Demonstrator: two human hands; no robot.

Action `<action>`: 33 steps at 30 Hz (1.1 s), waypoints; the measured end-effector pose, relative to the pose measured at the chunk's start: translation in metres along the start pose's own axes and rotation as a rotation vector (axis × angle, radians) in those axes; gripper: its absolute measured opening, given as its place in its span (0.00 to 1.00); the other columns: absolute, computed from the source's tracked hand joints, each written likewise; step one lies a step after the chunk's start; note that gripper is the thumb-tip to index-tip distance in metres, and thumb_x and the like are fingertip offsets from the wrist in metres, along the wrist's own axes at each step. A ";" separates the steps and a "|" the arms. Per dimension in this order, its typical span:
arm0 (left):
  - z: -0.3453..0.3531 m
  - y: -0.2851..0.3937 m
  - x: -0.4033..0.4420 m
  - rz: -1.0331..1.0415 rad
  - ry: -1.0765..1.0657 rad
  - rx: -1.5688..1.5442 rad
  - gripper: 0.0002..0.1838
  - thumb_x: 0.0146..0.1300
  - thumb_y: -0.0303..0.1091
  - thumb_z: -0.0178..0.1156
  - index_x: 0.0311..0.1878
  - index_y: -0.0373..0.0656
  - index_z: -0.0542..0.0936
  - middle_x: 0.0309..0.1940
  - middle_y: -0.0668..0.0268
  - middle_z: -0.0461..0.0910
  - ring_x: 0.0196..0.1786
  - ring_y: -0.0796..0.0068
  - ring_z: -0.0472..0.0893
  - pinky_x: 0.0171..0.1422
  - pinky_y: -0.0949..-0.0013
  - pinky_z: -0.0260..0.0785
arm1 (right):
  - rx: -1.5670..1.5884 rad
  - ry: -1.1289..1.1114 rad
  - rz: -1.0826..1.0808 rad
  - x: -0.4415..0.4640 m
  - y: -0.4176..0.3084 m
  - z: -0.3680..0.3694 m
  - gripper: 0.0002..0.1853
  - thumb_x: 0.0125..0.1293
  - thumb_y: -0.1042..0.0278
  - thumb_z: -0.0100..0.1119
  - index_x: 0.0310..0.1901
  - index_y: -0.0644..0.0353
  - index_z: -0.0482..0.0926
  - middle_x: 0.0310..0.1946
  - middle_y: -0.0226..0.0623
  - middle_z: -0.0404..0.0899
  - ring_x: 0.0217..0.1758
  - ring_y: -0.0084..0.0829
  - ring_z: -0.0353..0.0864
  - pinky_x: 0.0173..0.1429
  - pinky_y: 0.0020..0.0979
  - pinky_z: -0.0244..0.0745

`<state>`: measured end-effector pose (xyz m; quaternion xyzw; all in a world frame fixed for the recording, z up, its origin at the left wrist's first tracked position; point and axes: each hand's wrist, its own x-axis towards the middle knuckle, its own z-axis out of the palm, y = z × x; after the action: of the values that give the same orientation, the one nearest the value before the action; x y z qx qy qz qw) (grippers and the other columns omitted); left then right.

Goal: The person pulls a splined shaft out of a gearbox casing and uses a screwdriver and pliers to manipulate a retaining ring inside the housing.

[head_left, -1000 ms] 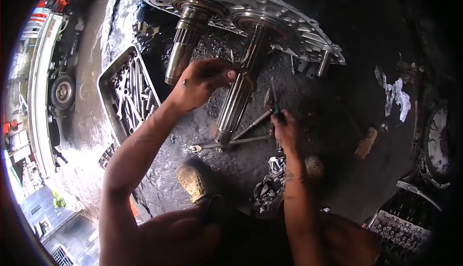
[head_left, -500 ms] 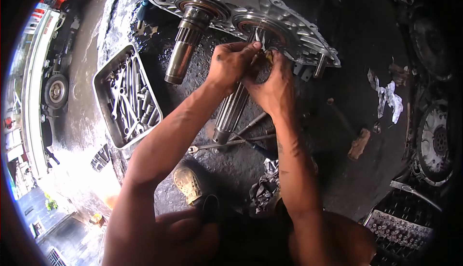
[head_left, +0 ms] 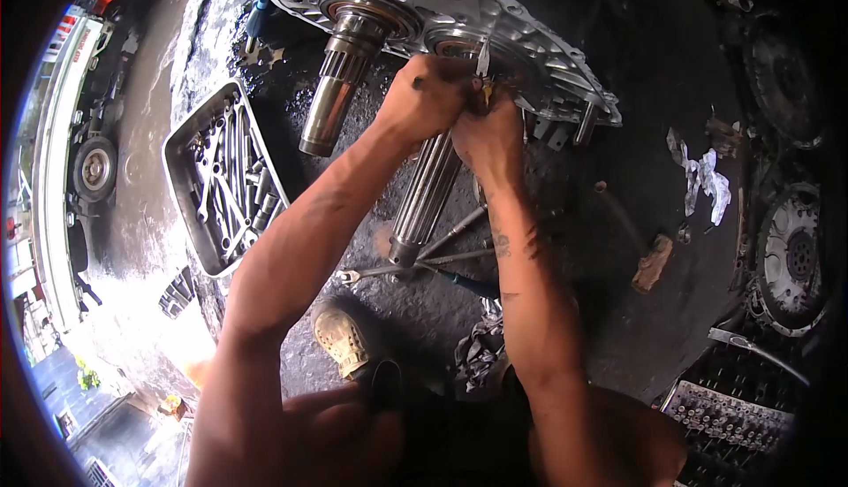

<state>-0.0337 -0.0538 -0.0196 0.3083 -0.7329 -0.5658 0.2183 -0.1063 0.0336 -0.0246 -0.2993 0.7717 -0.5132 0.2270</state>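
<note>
A pair of pliers (head_left: pixel 483 61) with pale metal jaws and a bit of yellow near the handles points up towards the metal housing (head_left: pixel 539 38). My right hand (head_left: pixel 491 133) is closed around its handles, which are mostly hidden. My left hand (head_left: pixel 430 94) is closed against the same pliers from the other side, its fingertips partly covered. Both hands are over the upper part of a splined shaft (head_left: pixel 426 200), just below the round bearing seat it comes out of. To the left, a second, stepped shaft (head_left: pixel 339 89) sticks out of the housing.
A metal tray (head_left: pixel 168 169) of wrenches and sockets lies on the left. Below the splined shaft are a long wrench (head_left: pixel 371 271) and other rods. A dark rag (head_left: pixel 481 350) lies near my shoe (head_left: pixel 340 338). Rightward are crumpled foil (head_left: pixel 707 182) and a round plate (head_left: pixel 799 257).
The pliers have tipped more upright, and their jaws look closer together and farther from the shaft. My right hand has turned and moved slightly left and down, closer to my left.
</note>
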 end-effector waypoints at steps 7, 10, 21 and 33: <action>-0.012 0.012 0.000 -0.065 -0.070 -0.024 0.18 0.62 0.29 0.60 0.54 0.30 0.78 0.45 0.53 0.83 0.45 0.72 0.81 0.52 0.70 0.72 | 0.264 -0.065 0.066 0.003 0.012 0.010 0.16 0.56 0.70 0.57 0.47 0.66 0.75 0.37 0.43 0.81 0.38 0.37 0.83 0.44 0.31 0.75; -0.010 0.007 0.000 -0.072 -0.039 -0.047 0.19 0.63 0.31 0.60 0.54 0.31 0.78 0.46 0.53 0.83 0.45 0.71 0.81 0.53 0.70 0.71 | 0.587 -0.135 0.305 -0.003 -0.005 -0.004 0.10 0.59 0.71 0.56 0.43 0.59 0.76 0.28 0.28 0.72 0.25 0.21 0.71 0.28 0.23 0.64; -0.006 0.007 -0.002 0.087 -0.045 0.068 0.20 0.70 0.40 0.51 0.51 0.30 0.77 0.35 0.49 0.82 0.39 0.67 0.82 0.47 0.66 0.71 | 0.087 -0.171 -0.054 0.013 0.020 -0.022 0.16 0.65 0.59 0.54 0.41 0.67 0.77 0.25 0.37 0.78 0.29 0.32 0.79 0.34 0.34 0.71; -0.026 0.013 0.008 0.328 -0.044 0.370 0.16 0.66 0.34 0.53 0.51 0.34 0.79 0.35 0.45 0.82 0.39 0.55 0.84 0.47 0.62 0.72 | 0.462 -0.345 0.265 0.016 0.005 -0.025 0.09 0.66 0.59 0.58 0.43 0.52 0.77 0.17 0.17 0.63 0.15 0.12 0.60 0.16 0.19 0.51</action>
<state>-0.0247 -0.0759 -0.0007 0.2077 -0.8688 -0.3856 0.2312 -0.1349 0.0404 -0.0206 -0.2193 0.6171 -0.5826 0.4814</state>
